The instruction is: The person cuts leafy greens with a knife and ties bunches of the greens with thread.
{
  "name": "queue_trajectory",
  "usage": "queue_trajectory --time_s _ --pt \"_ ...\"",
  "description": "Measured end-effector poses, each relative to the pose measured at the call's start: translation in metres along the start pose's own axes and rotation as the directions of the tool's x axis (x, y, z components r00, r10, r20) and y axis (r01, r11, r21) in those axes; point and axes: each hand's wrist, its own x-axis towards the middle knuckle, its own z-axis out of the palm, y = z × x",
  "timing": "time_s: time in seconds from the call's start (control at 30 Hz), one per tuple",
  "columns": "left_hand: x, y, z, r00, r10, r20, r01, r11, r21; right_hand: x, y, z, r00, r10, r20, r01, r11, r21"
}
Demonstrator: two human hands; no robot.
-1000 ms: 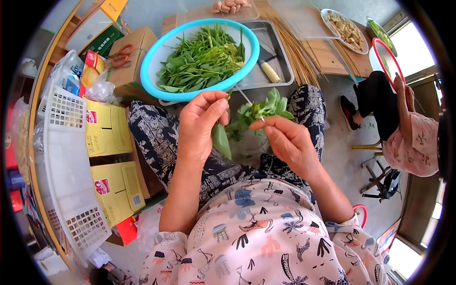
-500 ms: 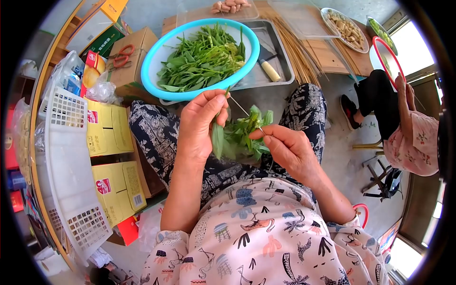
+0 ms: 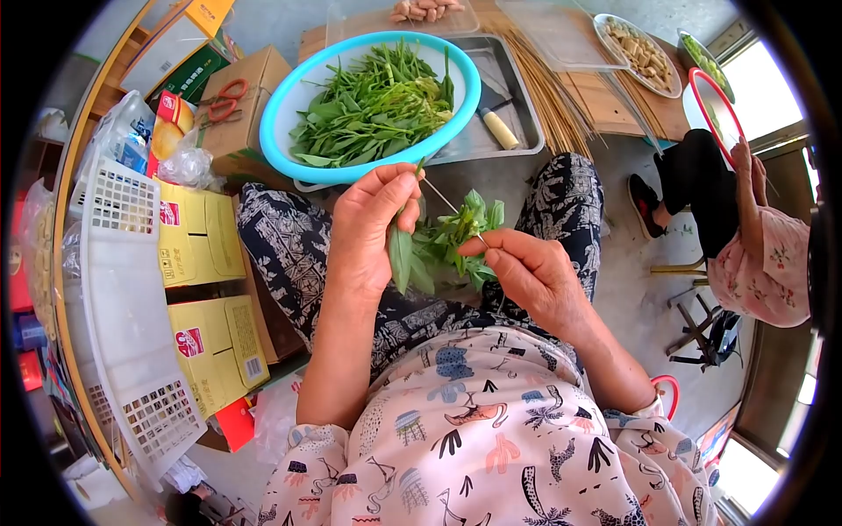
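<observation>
My left hand (image 3: 377,219) pinches a green leafy stem (image 3: 402,254), its leaves hanging below the fingers. My right hand (image 3: 531,272) has thumb and index finger closed on a thin skewer (image 3: 441,195) that slants up and left toward my left hand. Bunched green leaves (image 3: 463,230) are threaded on the skewer between my hands, above my lap. Just beyond my left hand is a blue-rimmed basin (image 3: 272,131) heaped with leafy greens (image 3: 377,110). Behind it, a metal tray (image 3: 535,114) holds a knife with a pale handle (image 3: 500,130).
Loose skewers (image 3: 553,96) lie on the wooden table (image 3: 662,114), near a plate of pale pieces (image 3: 638,54). At right a co-worker's hands (image 3: 745,175) are beside a red-rimmed bowl (image 3: 693,88). Yellow boxes (image 3: 206,237) and a white plastic basket (image 3: 127,289) stand at left.
The leaf bunch and the skewer's near end have shifted slightly down and left, with more of the skewer's far part showing. Both hands keep their pinches.
</observation>
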Motion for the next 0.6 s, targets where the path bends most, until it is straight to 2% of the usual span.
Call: queue_trajectory --time_s 0.6 --pt "-0.002 0.0048 0.0019 0.999 0.051 -0.006 -0.05 0.996 0.079 -0.0015 0.0019 0.0003 1.0 -0.013 0.019 0.013 1.0 0.009"
